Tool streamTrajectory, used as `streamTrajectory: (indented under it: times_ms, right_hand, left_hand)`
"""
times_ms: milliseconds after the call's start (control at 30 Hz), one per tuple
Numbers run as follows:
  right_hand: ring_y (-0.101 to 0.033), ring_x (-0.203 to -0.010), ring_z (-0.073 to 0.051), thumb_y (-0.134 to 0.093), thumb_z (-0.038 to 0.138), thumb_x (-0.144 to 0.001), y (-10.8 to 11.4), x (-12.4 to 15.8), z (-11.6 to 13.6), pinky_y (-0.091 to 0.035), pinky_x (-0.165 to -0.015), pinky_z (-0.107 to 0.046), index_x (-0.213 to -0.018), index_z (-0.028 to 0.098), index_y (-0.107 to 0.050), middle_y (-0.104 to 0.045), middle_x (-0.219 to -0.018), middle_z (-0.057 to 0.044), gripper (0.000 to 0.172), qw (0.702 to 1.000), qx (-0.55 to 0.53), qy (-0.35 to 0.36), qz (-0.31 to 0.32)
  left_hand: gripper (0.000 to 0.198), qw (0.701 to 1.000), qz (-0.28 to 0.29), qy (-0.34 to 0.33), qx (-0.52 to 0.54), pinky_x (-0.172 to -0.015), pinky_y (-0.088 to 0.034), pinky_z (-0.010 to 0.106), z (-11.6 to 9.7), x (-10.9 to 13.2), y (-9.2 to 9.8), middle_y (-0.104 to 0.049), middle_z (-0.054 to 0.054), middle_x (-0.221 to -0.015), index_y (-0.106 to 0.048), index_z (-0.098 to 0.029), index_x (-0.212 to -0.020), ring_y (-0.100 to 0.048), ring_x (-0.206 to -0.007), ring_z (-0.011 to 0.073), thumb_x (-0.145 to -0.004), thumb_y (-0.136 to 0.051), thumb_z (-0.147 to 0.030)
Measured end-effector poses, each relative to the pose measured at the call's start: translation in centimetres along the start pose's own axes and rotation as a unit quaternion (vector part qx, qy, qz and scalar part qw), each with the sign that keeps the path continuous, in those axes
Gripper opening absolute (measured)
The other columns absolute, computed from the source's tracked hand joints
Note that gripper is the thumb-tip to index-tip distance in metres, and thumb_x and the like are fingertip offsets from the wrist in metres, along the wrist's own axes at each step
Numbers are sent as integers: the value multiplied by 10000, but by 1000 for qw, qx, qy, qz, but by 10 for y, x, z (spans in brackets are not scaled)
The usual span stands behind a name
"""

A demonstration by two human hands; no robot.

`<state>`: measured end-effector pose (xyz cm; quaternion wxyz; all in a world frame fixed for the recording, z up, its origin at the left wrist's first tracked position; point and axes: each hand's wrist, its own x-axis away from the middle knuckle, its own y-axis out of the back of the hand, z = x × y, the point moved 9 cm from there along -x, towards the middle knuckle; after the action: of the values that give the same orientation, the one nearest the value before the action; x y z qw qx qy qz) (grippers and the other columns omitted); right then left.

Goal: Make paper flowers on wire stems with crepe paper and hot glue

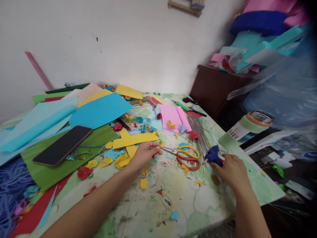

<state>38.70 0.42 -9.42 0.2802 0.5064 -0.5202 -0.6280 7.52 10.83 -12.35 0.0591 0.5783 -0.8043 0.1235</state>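
Note:
My right hand (231, 170) grips a blue glue gun (213, 156) lying on the table near its right edge, nozzle pointing left toward a bundle of thin wires (200, 132). My left hand (145, 153) rests on the table with its fingers curled together, next to yellow paper strips (133, 140); what the fingers pinch, if anything, I cannot make out. Scissors (184, 156) with red and yellow handles lie between the two hands.
Coloured paper sheets (99, 110) and scraps cover the left and back of the table. A black phone (63, 145) lies on green paper. A pink sheet (173, 117) carries small folded shapes. A green bottle (244, 130) is at the right, a dark cabinet (213, 87) behind.

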Motion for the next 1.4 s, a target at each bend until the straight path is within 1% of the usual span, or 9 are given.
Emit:
streamTrajectory:
  times_ms: [67, 133, 200, 267, 400, 600, 700, 933, 1400]
  right_hand:
    - [-547, -902, -339, -608, 402, -697, 26, -2, 20, -398, -752, -428, -1003, 89, -625, -613, -968, -205, 438, 998, -33, 21, -45]
    - [-552, -912, -293, -568, 326, -755, 51, -5, 60, -396, -802, -426, -1001, 159, -638, -634, -966, -140, 306, 981, -151, 101, -62]
    - [-566, -883, -238, -515, 266, -809, 73, -8, 108, -412, -804, -389, -971, 193, -652, -653, -933, -98, 224, 935, -303, 179, -49]
    - [-572, -843, -208, -506, 229, -818, 85, -12, 149, -425, -782, -357, -883, 197, -671, -664, -858, -73, 180, 885, -415, 210, -30]
    - [-579, -754, -177, -575, 211, -765, 76, -21, 193, -433, -737, -322, -768, 183, -675, -663, -755, -42, 104, 817, -553, 164, 26]
    - [-550, -661, -139, -643, 287, -704, 36, -14, 199, -433, -640, -266, -710, 172, -672, -624, -694, -12, 119, 658, -744, 41, 112]
    - [-529, -638, -123, -676, 282, -673, 26, -8, 200, -419, -633, -253, -657, 176, -667, -603, -652, 8, 108, 612, -781, 17, 126]
    - [-524, -641, -120, -726, 263, -610, 13, -5, 200, -420, -634, -250, -656, 185, -677, -610, -666, 9, 103, 576, -806, -33, 131]
    - [-515, -610, -104, -749, 237, -584, 4, -1, 201, -399, -635, -247, -663, 170, -676, -619, -634, 19, 127, 548, -819, -78, 153]
  left_hand:
    - [279, 1000, 14, -6, 5, -418, -266, 169, -6, 4, -3, -641, 28, -652, -607, -108, -859, -403, -441, 39, -666, -654, -305]
    - [294, 999, 27, -10, 18, -411, -248, 172, -14, 8, -6, -634, 26, -655, -604, -107, -869, -392, -437, 36, -664, -661, -309]
    - [302, 998, 38, -14, 37, -402, -227, 172, -21, 14, -9, -623, 20, -650, -600, -108, -871, -378, -430, 31, -659, -674, -309]
    - [300, 997, 50, -18, 60, -394, -207, 169, -29, 19, -11, -608, 10, -637, -594, -110, -863, -363, -422, 24, -656, -684, -307]
    - [293, 994, 58, -23, 88, -390, -188, 164, -38, 27, -14, -590, -6, -611, -586, -114, -861, -344, -406, 14, -652, -688, -293]
    - [268, 994, 62, -34, 89, -395, -193, 168, -38, 27, -17, -585, -1, -600, -590, -100, -851, -345, -411, 15, -669, -672, -278]
    - [288, 994, 60, -31, 85, -394, -189, 171, -34, 26, -19, -587, -1, -596, -595, -99, -858, -343, -409, 16, -656, -680, -285]
    - [305, 995, 53, -31, 73, -395, -195, 170, -29, 23, -19, -589, -4, -597, -593, -97, -872, -355, -413, 18, -655, -681, -292]
    - [260, 997, 33, -47, 45, -423, -227, 183, -30, 24, -19, -616, 10, -606, -581, -97, -845, -369, -427, 34, -665, -646, -273]
